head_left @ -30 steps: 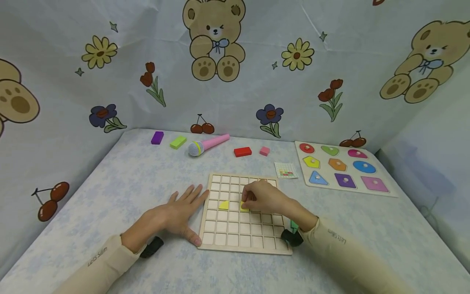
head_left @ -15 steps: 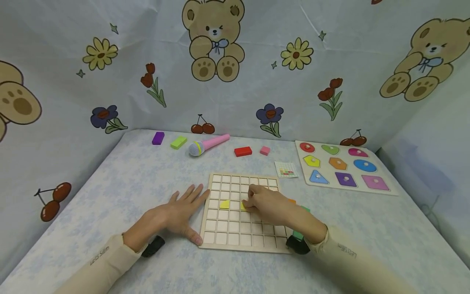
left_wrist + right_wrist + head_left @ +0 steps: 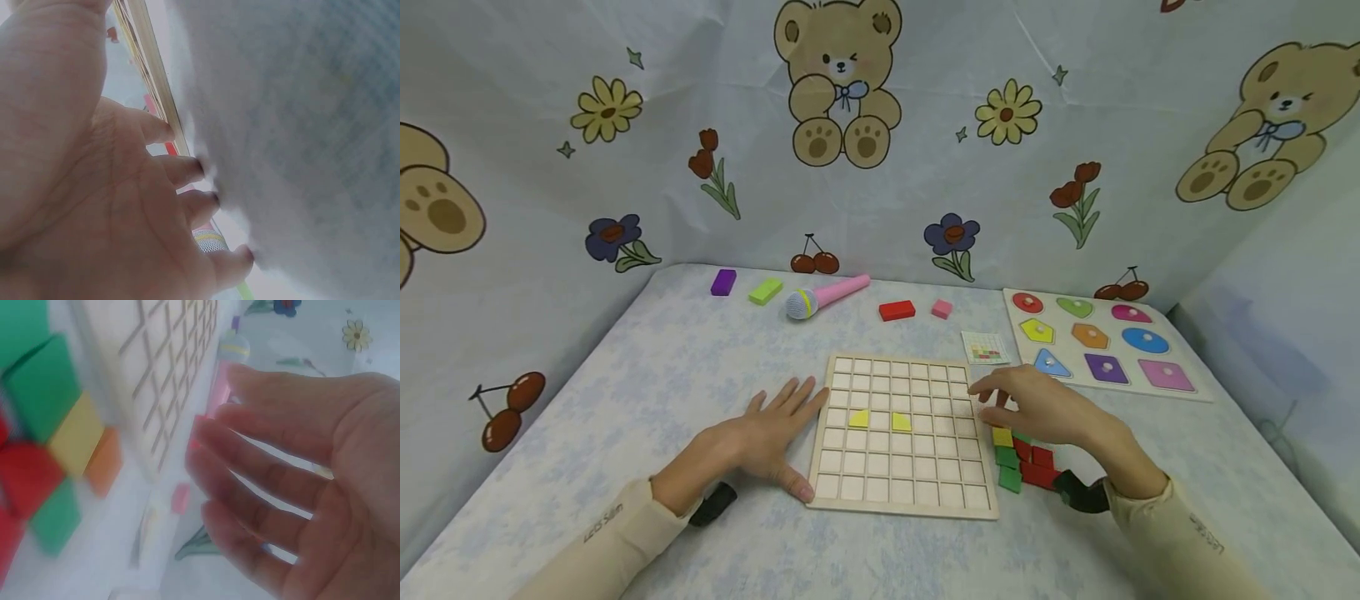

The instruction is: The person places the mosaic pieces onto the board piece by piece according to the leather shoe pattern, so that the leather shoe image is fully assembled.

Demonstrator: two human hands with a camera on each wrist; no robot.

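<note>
A wooden grid board [image 3: 887, 483] lies on the table in the head view, with a yellow quarter-round tile [image 3: 858, 419] and another yellow tile [image 3: 901, 422] in its cells. My left hand [image 3: 763, 437] lies flat with spread fingers against the board's left edge. Above the board's right edge hovers my right hand [image 3: 1037, 404], its fingers loosely bent and nothing between them. Below it, partly covered, is a pile of coloured tiles: green tiles [image 3: 1009, 477], red tiles [image 3: 1039, 475] and a yellow tile [image 3: 1002, 437]. The right wrist view adds an orange tile [image 3: 104, 462].
Behind the board lie a patterned card [image 3: 985, 348], a red block [image 3: 897, 311], a pink block [image 3: 942, 309], a pink toy microphone [image 3: 827, 295], a light green block [image 3: 765, 291] and a purple block [image 3: 723, 282]. A shape puzzle board [image 3: 1187, 396] sits at the back right.
My right hand has let go of the yellow tile in the grid and moved right, over the tile pile, which now shows more. The left hand stays in place.
</note>
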